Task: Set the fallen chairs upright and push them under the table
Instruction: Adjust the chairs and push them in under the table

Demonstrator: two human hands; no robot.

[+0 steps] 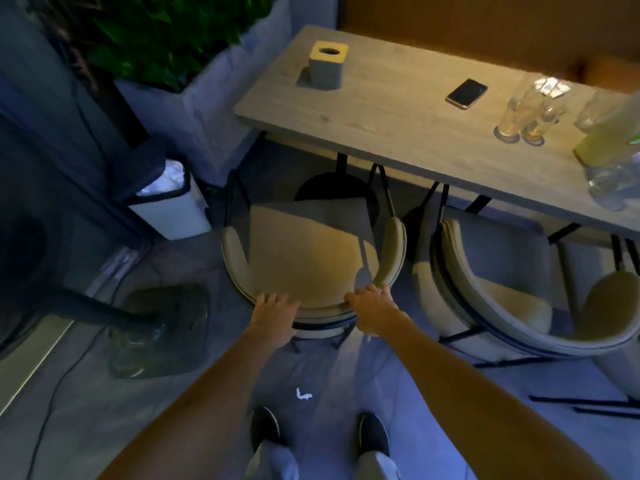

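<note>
A beige armchair (304, 251) with a curved backrest stands upright in front of me, its seat partly under the wooden table (398, 126). My left hand (275, 315) rests on top of the backrest at its left side. My right hand (372, 308) grips the backrest rim at its right side. A second beige chair (502, 289) stands upright to the right, turned at an angle, its front under the table's edge. My two shoes show at the bottom of the view.
On the table stand a tissue box (327, 65), a phone (465, 93), several glasses (523, 116) and a bottle (609, 140). A white bin (173, 206) and a planter (194, 95) stand at the left. A fan base (162, 337) and cables lie on the floor at my left.
</note>
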